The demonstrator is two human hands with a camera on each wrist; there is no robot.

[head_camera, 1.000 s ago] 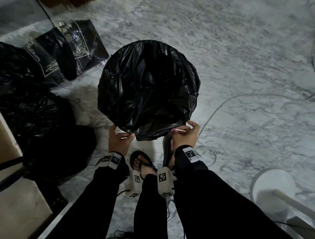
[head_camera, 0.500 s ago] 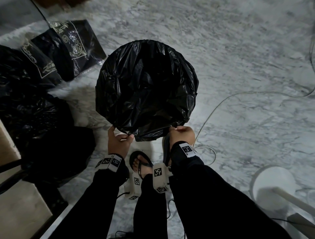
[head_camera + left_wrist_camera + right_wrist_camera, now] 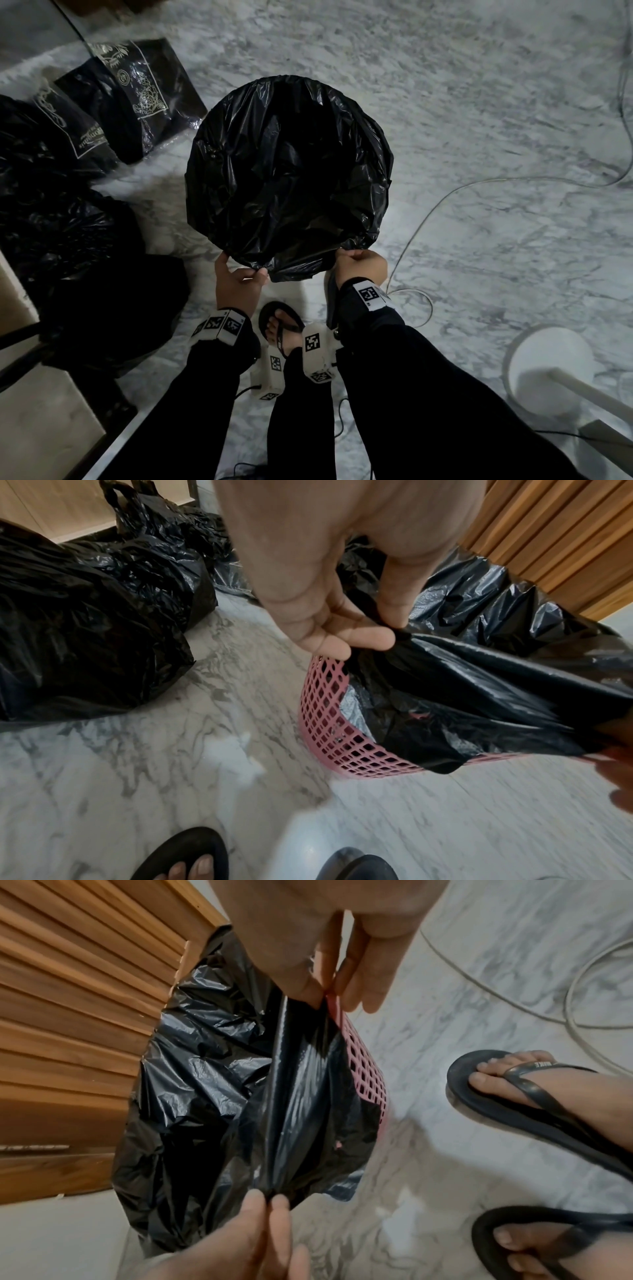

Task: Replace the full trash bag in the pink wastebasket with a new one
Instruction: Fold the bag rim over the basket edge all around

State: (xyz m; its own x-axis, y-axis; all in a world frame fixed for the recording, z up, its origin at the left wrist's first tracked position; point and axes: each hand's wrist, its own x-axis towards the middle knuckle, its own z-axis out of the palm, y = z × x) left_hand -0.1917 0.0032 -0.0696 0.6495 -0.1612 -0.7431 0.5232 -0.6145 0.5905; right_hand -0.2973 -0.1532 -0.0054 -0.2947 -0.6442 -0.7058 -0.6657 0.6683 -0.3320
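While the marble floor (image 3: 479, 102) spreads pale underfoot, full black sacks (image 3: 61, 240) slump at its left edge. Mid-floor stands the pink wastebasket (image 3: 329, 723), a black trash bag (image 3: 291, 171) draped over its rim. Left hand (image 3: 236, 284) and right hand (image 3: 359, 267) each pinch the bag's near hem, fingers clamped on plastic.

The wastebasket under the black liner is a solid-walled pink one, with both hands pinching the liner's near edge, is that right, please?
Not quite: the pink wastebasket has lattice walls full of square holes, not solid ones, as the left wrist view shows. The rest holds: the left hand and right hand both pinch the near edge of the black liner.
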